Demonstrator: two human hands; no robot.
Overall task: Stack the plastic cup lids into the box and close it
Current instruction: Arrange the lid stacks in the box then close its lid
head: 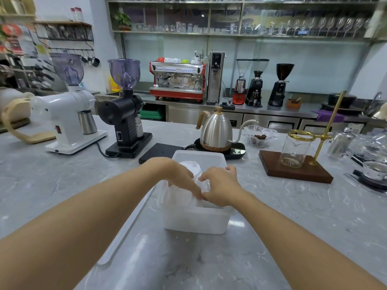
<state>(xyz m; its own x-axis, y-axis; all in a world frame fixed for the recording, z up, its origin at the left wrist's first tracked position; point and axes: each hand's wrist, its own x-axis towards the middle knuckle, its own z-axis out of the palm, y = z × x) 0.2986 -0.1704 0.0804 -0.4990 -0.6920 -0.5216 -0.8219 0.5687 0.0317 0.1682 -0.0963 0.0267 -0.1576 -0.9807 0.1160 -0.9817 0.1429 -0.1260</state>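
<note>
From the head view, one translucent white box [196, 220] stands on the grey marble counter [293, 216], about midway across it and well in from the near edge, its long axis running away from the person toward the far edge. Its one lid [201, 158] stands open behind it, tilted back toward the kettle. Two bare hands meet over the open top: the left hand [178, 174] curls its fingers round a stack of white cup lids [178, 197] that lies on its side in the left half of the box, the stack's axis running near to far; how many lids it holds cannot be counted. The right hand [219, 185] pinches the same stack from the right, thumb and fingertips touching those of the left hand. Another white lid [189, 165] shows just beyond the left hand's knuckles. Toward the far edge stand two grinders, one white [69, 114] at the left and one black [125, 114] beside it, then one steel gooseneck kettle [216, 130] on a black base. To the right sit one glass dish [260, 135] and one wooden stand [295, 168] carrying one glass jar [294, 151].
</note>
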